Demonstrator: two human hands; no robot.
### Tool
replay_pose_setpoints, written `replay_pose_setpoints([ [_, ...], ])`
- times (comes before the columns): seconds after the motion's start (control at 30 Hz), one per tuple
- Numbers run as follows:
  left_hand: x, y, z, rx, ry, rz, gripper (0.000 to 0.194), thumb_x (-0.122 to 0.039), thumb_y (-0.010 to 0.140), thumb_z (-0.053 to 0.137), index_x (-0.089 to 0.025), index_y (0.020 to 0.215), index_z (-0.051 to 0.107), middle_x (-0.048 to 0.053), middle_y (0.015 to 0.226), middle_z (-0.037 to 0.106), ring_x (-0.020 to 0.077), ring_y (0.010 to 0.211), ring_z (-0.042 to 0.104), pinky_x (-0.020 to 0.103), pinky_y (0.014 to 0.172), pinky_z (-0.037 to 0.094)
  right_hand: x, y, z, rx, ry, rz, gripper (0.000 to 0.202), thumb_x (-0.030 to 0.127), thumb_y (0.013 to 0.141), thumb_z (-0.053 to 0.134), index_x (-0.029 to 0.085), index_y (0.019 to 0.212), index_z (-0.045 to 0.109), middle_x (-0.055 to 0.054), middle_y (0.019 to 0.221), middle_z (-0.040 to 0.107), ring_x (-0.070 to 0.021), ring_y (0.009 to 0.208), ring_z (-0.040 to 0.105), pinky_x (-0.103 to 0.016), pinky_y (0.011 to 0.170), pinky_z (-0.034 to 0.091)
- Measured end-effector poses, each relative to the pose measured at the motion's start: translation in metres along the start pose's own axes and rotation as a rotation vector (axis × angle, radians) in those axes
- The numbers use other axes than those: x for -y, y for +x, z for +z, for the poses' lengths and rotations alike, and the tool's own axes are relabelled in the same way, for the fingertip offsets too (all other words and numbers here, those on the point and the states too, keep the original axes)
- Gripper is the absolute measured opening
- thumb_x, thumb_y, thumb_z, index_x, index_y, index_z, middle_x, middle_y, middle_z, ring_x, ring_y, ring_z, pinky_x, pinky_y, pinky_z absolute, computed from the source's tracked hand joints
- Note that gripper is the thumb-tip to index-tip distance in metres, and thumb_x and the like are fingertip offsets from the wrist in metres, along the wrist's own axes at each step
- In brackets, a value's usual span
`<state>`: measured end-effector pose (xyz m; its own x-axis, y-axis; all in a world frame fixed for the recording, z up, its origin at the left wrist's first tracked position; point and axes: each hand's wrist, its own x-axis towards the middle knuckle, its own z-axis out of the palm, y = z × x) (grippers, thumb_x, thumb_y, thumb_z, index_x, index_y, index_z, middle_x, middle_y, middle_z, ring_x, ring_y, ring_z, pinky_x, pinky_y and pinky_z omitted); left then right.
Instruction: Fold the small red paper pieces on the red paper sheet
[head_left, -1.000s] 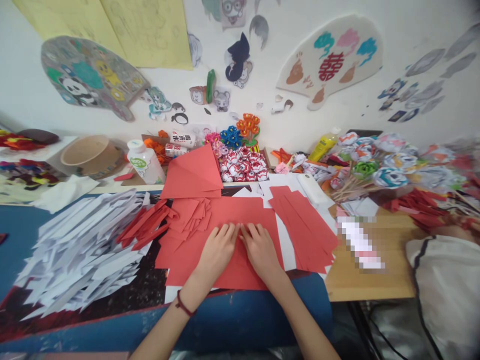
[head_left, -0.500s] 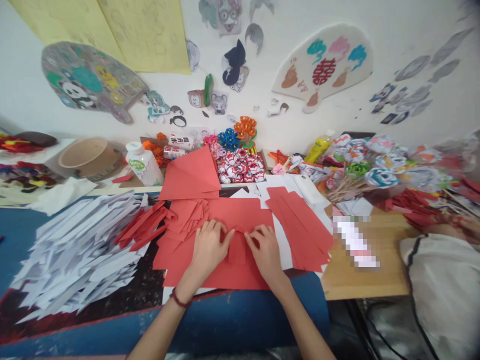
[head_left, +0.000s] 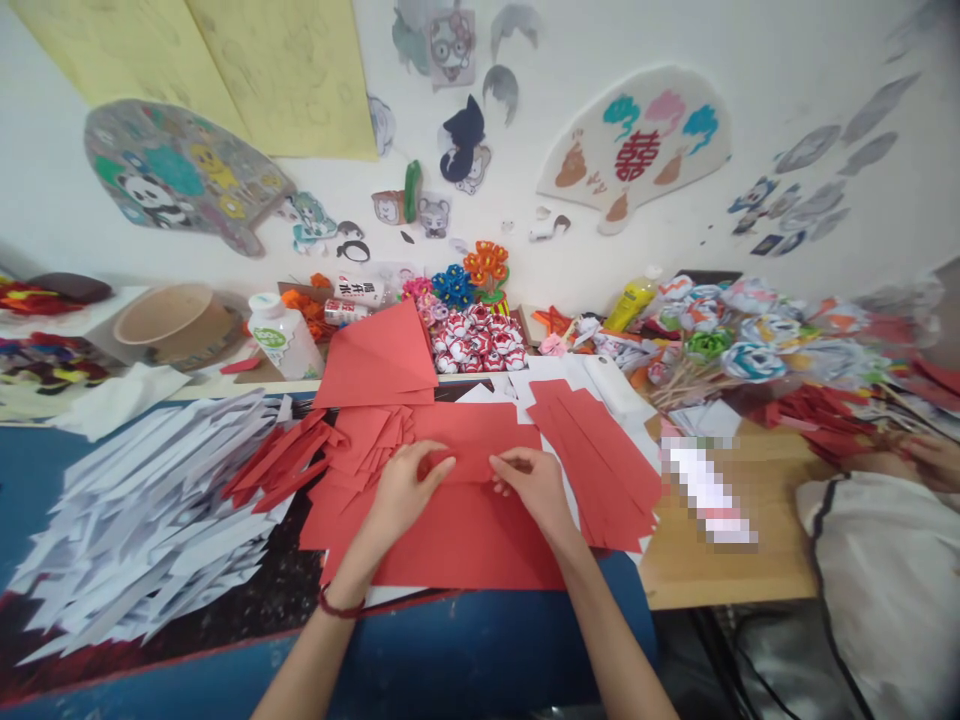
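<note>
Because the red strip (head_left: 474, 467) looks to be plain thin paper, it should weigh next to nothing and give at the lightest push. It is stretched between the person's two hands, level and just above the large red sheet (head_left: 465, 545) on the blue-covered worktop (head_left: 465, 655). The left hand (head_left: 405, 485) has thumb and fingers pinched together on the strip's left end; the right hand (head_left: 536, 485) pinches the other end in the same way, the wrists well apart and the fingertips near each other.

Paper like this probably bends softly across its face yet stays fairly stiff along a crease, so the two short ends are good places to hold it — thumb in front, fingertips behind, with only a light squeeze. Dry and matt as it seems, it should not slip much; a hard tug could tear it, and a careless thumb could leave a stray wrinkle. Strip and sheet are so alike in colour that the lower edge is the clearest guide to where one stops. Whether the strip is one layer or doubled, I cannot tell.
</note>
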<state>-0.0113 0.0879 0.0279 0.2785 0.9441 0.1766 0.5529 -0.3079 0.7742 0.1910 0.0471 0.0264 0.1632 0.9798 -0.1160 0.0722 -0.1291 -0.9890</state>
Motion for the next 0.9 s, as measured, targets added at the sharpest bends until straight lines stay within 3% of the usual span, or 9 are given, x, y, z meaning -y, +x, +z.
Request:
replay_pose_setpoints([
  [0.1,0.008,-0.001,0.001,0.011,-0.282,-0.140,0.030,-0.046,0.080,0.064,-0.016,0.089,0.065,0.005,0.082,0.071,0.0169,0.074,0.065,0.028,0.070,0.050,-0.005,-0.012,0.005,-0.004,0.228,0.129,0.034,0.049,0.072,0.074,0.016,0.074,0.066,-0.007,0.068,0.072,-0.0199,0.059,0.069,-0.032,0.061,0.056],
  [0.2,0.009,0.006,0.006,0.023,-0.420,-0.217,0.032,-0.047,0.081,0.061,-0.015,0.086,0.064,0.006,0.079,0.072,0.0161,0.070,0.066,0.027,0.066,0.050,-0.007,-0.018,0.010,0.119,0.258,0.148,0.035,0.049,0.070,0.076,0.015,0.072,0.065,-0.008,0.070,0.073,-0.0209,0.063,0.071,-0.033,0.064,0.057],
  [0.3,0.007,0.014,0.012,-0.038,-0.285,-0.227,0.029,-0.046,0.080,0.061,-0.017,0.082,0.062,0.005,0.077,0.070,0.0168,0.068,0.065,0.027,0.064,0.048,-0.007,-0.017,0.013,0.201,0.160,0.071,0.034,0.047,0.071,0.076,0.015,0.069,0.066,-0.008,0.068,0.072,-0.0194,0.063,0.069,-0.030,0.063,0.055],
  [0.43,0.005,0.015,0.018,-0.160,-0.085,-0.258,0.029,-0.045,0.077,0.064,-0.019,0.089,0.058,0.001,0.068,0.064,0.0175,0.063,0.062,0.027,0.062,0.043,-0.005,-0.013,0.018,0.146,0.182,0.051,0.035,0.048,0.073,0.075,0.015,0.067,0.066,-0.006,0.065,0.071,-0.0162,0.058,0.066,-0.027,0.057,0.050],
  [0.53,0.007,0.016,0.021,-0.099,-0.199,-0.236,0.033,-0.050,0.083,0.055,-0.019,0.094,0.055,-0.002,0.063,0.060,0.0142,0.054,0.056,0.023,0.055,0.039,-0.006,-0.015,0.023,0.182,0.212,0.054,0.035,0.049,0.075,0.073,0.016,0.067,0.065,-0.005,0.066,0.071,-0.0148,0.056,0.064,-0.026,0.056,0.049],
  [0.63,0.010,0.019,0.021,-0.056,-0.257,-0.207,0.031,-0.049,0.084,0.050,-0.019,0.079,0.051,-0.006,0.056,0.051,0.0106,0.050,0.048,0.021,0.051,0.033,-0.009,-0.013,0.024,0.252,0.118,0.027,0.036,0.050,0.079,0.069,0.015,0.068,0.066,-0.005,0.064,0.069,-0.0152,0.057,0.064,-0.026,0.058,0.049],
  [0.8,0.011,0.016,0.021,-0.009,-0.122,-0.180,0.027,-0.035,0.077,0.060,-0.019,0.062,0.044,-0.007,0.050,0.042,0.0088,0.049,0.041,0.021,0.051,0.027,-0.008,0.008,0.018,0.053,-0.152,-0.100,0.029,0.044,0.083,0.065,0.016,0.088,0.070,-0.006,0.079,0.073,-0.0163,0.063,0.066,-0.026,0.059,0.050],
  [0.9,0.006,0.009,0.024,0.004,-0.024,-0.178,0.025,-0.032,0.081,0.058,-0.018,0.061,0.049,-0.005,0.052,0.049,0.0100,0.051,0.045,0.022,0.054,0.027,-0.007,0.020,0.019,0.026,-0.285,-0.121,0.019,0.033,0.083,0.065,0.016,0.080,0.070,-0.005,0.071,0.072,-0.0165,0.058,0.066,-0.025,0.057,0.049],
])
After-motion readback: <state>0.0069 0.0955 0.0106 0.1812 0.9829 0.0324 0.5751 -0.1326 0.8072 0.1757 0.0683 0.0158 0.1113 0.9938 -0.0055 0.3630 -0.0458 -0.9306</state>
